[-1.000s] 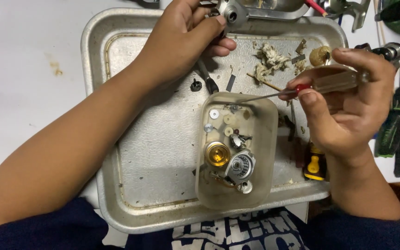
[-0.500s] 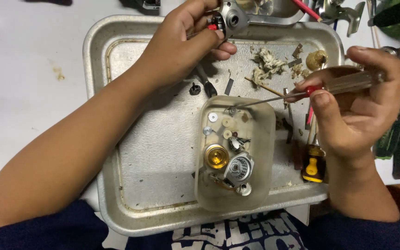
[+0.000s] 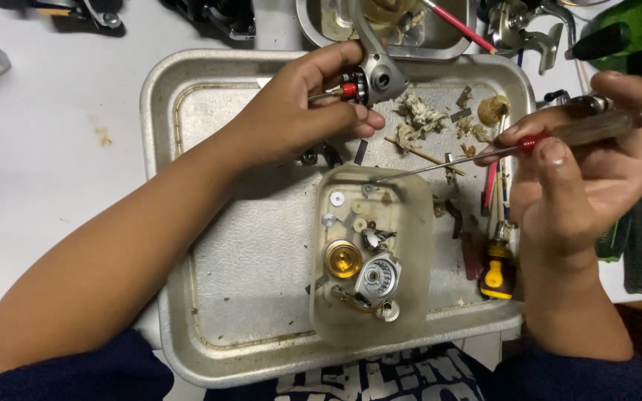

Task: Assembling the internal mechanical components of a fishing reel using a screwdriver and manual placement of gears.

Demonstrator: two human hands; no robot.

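Left hand half-hides reel part.

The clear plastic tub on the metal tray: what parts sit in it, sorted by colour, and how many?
In the clear plastic tub:
Gold round cap: 1
Silver ribbed gear housing: 1
Small white or silver washers, such as washer: about 4
Total: about 6. A few tiny bits beside the housing are too small to sort.

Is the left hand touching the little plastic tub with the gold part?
Apart. The head view shows bare tray between the left hand and the plastic tub.
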